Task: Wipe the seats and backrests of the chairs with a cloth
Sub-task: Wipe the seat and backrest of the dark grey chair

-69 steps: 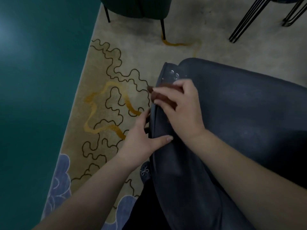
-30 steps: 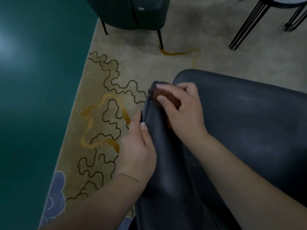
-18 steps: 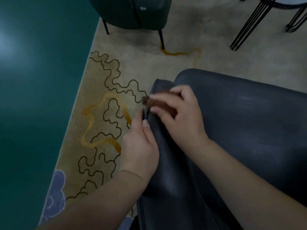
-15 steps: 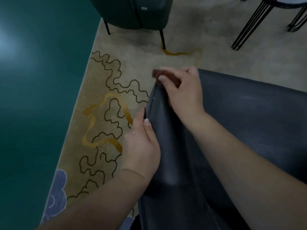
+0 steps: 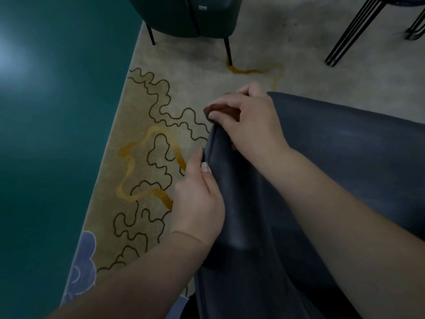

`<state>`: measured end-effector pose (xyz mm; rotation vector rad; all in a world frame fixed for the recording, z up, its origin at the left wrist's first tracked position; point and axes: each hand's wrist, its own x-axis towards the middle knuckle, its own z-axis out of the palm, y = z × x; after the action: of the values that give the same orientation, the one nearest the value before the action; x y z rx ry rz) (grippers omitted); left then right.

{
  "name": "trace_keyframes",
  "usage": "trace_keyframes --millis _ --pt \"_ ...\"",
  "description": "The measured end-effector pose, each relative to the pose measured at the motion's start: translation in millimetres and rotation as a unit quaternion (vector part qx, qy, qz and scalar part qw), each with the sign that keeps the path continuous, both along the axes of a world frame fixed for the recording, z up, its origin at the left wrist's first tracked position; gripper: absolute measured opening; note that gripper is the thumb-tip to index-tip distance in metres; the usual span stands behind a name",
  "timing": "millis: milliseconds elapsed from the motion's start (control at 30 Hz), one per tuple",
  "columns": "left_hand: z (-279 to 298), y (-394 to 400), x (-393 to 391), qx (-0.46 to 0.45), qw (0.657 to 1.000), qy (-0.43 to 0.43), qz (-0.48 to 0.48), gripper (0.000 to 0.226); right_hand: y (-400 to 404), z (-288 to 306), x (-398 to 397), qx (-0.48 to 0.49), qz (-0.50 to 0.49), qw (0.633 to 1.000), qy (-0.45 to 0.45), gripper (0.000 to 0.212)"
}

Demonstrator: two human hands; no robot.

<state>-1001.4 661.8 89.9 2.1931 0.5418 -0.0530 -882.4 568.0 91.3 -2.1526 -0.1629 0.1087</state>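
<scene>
The brown cloth (image 5: 226, 109), pinched in the curled right hand (image 5: 249, 120), is being rubbed along the dark chair (image 5: 322, 169) edge at eleven o'clock, steadied by the gripping left hand (image 5: 199, 199); the seat is likely being wiped next.

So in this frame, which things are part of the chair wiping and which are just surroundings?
In use:
- dark grey chair, being wiped
- brown cloth, gripped by the right hand at the chair's edge
- left hand, holding that edge

Surroundings:
- green chair
- patterned rug
- black metal legs
- teal floor
</scene>
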Motion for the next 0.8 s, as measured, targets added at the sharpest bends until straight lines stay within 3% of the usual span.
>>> trace_keyframes --millis 167,400,667,800 --pt "2.0 0.0 1.8 0.003 1.0 -0.001 -0.003 0.036 -7.5 -5.7 -45.8 0.0 0.053 0.996 -0.067 0.019" --pt "2.9 -1.6 1.5 0.006 1.0 0.003 -0.003 0.04 -0.4 -24.5 7.9 0.076 -0.125 0.989 0.027 0.023" --pt "1.4 0.8 1.2 0.012 1.0 0.009 -0.015 0.042 -27.3 -31.4 -106.0 0.078 -0.106 0.991 -0.026 0.03" --pt "-0.1 0.9 2.2 0.011 1.0 0.003 -0.01 0.04 -20.8 -40.6 -61.1 0.098 -0.143 0.985 -0.011 0.028"
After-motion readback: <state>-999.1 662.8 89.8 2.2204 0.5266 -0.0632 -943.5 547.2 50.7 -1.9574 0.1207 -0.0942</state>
